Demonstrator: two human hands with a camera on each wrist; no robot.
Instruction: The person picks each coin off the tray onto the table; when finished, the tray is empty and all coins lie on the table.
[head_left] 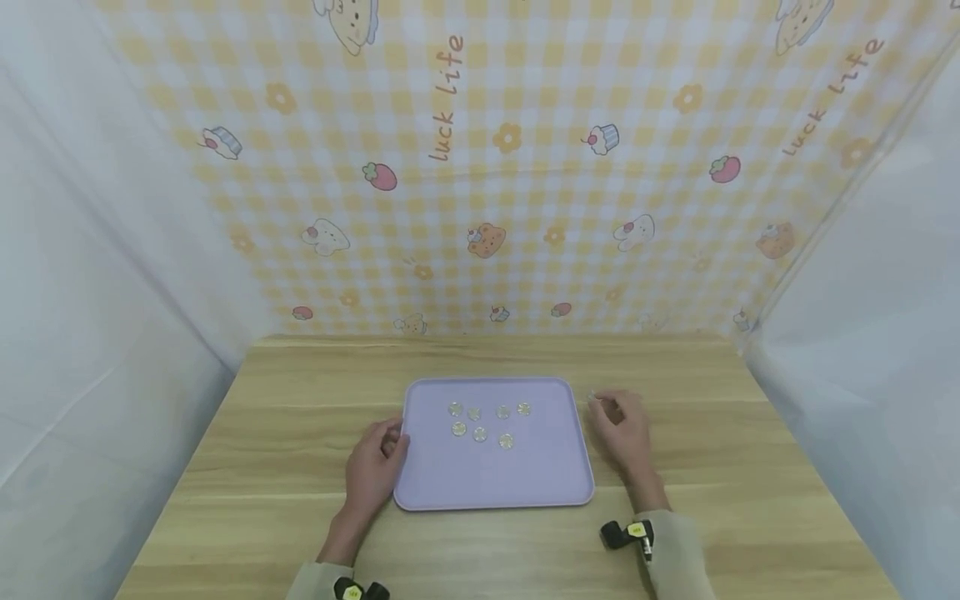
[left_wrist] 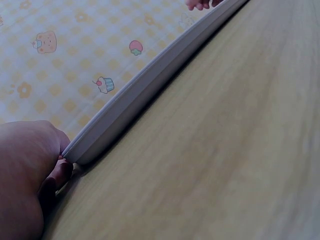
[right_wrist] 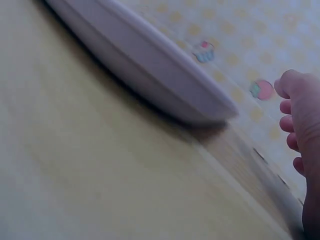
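Observation:
A lavender tray [head_left: 540, 475] lies on the wooden table. Several small, clear round discs [head_left: 506, 442] with a pale yellow tint sit in two loose rows on its upper middle part. My left hand [head_left: 372, 467] grips the tray's left edge, thumb at the rim; the left wrist view shows the fingers of that hand [left_wrist: 30, 170] tucked by the tray's corner. Just off the tray's right side, my right hand [head_left: 622, 427] pinches a tiny clear piece [head_left: 591, 396] between thumb and index finger. In the right wrist view that hand's fingers [right_wrist: 290, 125] are curled, and the piece is hidden.
The wooden table [head_left: 300, 400] runs back to a yellow checked cloth [head_left: 525, 192] with cartoon prints. White sheets [head_left: 97, 292] hang along both sides. Small black cameras [head_left: 628, 533] are strapped to both wrists.

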